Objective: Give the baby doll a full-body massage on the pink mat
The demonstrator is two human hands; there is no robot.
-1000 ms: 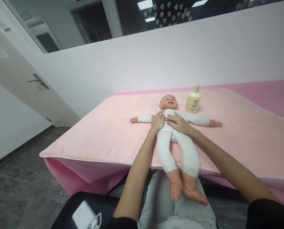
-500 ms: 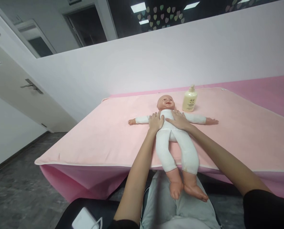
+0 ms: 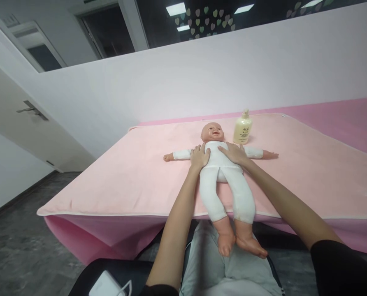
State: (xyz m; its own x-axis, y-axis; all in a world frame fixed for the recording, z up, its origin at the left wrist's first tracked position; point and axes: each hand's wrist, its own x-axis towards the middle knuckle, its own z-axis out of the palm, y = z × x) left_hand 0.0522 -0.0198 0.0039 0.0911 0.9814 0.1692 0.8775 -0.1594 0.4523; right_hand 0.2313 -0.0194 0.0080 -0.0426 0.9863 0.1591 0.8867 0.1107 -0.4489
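Observation:
A baby doll [image 3: 218, 158] with a white cloth body lies on its back, arms stretched out to both sides. Its head points toward the wall, and its feet hang over the table's near edge. Against the left side of its chest rests my left hand [image 3: 199, 157], open, with fingers toward the doll's shoulder. My right hand [image 3: 234, 153] lies open on the other side of the chest, fingers spread over the shoulder area. Close beyond that hand stands a pale yellow pump bottle [image 3: 242, 128], upright beside the doll's head.
A pale pink cloth [image 3: 124, 176] covers the table, over a darker pink cover [image 3: 109, 236]. Behind it rises a white wall [image 3: 183, 82] with a dark window above. A white device with a cable [image 3: 106, 284] sits on a black seat at lower left. A door [image 3: 19, 119] stands left.
My right hand has slid outward to the right, from the middle of the doll's chest toward its side. My left hand stays nearly in place. The view has shifted slightly.

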